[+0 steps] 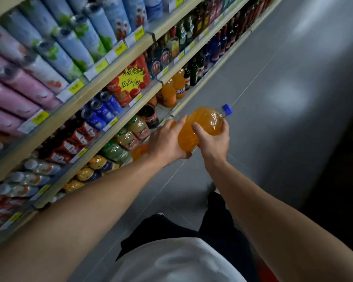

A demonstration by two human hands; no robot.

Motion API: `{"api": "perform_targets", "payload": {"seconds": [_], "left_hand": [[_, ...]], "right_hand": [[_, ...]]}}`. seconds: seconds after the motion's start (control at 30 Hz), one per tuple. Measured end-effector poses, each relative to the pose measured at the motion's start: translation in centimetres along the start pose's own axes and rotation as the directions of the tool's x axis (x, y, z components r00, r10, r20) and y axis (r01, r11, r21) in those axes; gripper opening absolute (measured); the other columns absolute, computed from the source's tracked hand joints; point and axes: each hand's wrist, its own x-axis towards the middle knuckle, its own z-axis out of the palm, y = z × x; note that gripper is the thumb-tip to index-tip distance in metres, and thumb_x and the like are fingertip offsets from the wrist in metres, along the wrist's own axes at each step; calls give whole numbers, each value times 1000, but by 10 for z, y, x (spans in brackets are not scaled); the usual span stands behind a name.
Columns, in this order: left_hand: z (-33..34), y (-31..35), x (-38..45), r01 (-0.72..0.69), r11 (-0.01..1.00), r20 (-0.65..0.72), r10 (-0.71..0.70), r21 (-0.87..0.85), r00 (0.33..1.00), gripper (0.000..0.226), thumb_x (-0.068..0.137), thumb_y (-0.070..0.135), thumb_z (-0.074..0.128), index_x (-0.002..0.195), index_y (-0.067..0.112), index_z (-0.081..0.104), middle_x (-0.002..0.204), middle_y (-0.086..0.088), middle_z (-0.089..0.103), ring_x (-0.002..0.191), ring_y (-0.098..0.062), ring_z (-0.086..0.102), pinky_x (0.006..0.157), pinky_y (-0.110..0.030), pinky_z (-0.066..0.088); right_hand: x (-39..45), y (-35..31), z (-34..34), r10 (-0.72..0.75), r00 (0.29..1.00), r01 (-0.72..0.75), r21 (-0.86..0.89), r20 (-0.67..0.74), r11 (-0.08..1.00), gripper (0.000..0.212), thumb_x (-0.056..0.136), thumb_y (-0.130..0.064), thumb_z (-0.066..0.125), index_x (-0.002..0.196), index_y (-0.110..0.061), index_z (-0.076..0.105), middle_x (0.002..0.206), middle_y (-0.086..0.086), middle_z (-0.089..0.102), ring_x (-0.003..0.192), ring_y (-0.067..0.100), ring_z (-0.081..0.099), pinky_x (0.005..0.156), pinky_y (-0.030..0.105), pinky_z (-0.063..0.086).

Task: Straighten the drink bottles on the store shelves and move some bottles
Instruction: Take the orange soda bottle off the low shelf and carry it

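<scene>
Both hands out in front of the shelves, over the grey floor (273, 82). Between them, one orange drink bottle (200, 127) with a blue cap (227, 109), held off the shelf and tilted, cap pointing up and away to the right.

Right hand (213, 139): fingers curled round the upper body of the bottle, just below the neck, thumb lying across the near side. Left hand (167, 141): wrapped round the lower end of the bottle, fingers over the top, palm against its side. Both hands grasping the same bottle.

Bottom shelf (183, 102), just behind the hands: more orange bottles (172, 91) standing upright, a dark cola bottle (151, 117) beside them, then rows of pale juice bottles (135, 129) nearer the camera. One orange bottle partly hidden under the left wrist; cannot tell how it lies.

Shelf above: blue cans (102, 110), red packs, a yellow starburst price sign (131, 78). Top shelf: tall pink and pale-blue cans (49, 58) with yellow price tags along the edge. Farther down the aisle, dark glass bottles (194, 72).
</scene>
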Motion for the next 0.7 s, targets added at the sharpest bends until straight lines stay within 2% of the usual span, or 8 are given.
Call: {"api": "perform_targets", "payload": {"seconds": [0.13,0.27,0.43,0.6,0.7], "left_hand": [[7,34,74,86,995,-38,-88,-45,995,123,58,53,89,154,38,12,144,-5,44,121,-33,54,91,-51,52],[17,47,141,144,982,-99,-157,-119,983,120,57,51,87,154,33,17,144,-8,44,121,-34,54,89,-50,52],[35,33,213,231,940,-146,-273,-249,951,120,57,51,89,154,30,22,146,-10,44,124,-36,51,90,-53,52],[60,1,277,243,910,-211,-324,-336,922,119,58,46,90,155,26,24,144,-11,45,125,-35,50,93,-53,50],[83,-18,310,249,905,-253,-346,-346,904,116,60,45,89,155,25,25,144,-11,45,124,-34,51,94,-52,50]], "right_hand": [[84,-39,-10,9,997,-3,-80,77,997,101,67,-48,86,150,-34,29,135,-3,48,119,21,53,94,39,53],[159,-70,-4,-2,987,31,-175,159,984,101,67,-49,85,149,-37,28,136,1,47,120,22,51,85,31,48],[236,-91,31,-30,967,104,-288,252,952,99,67,-49,86,147,-39,30,124,-7,46,115,17,50,86,30,49],[301,-85,76,-49,937,161,-304,347,939,97,69,-43,87,147,-39,29,123,-7,44,110,13,49,74,19,46],[340,-67,96,-68,919,194,-295,387,936,97,67,-44,87,145,-42,29,131,-3,45,117,18,49,85,29,52]]}}
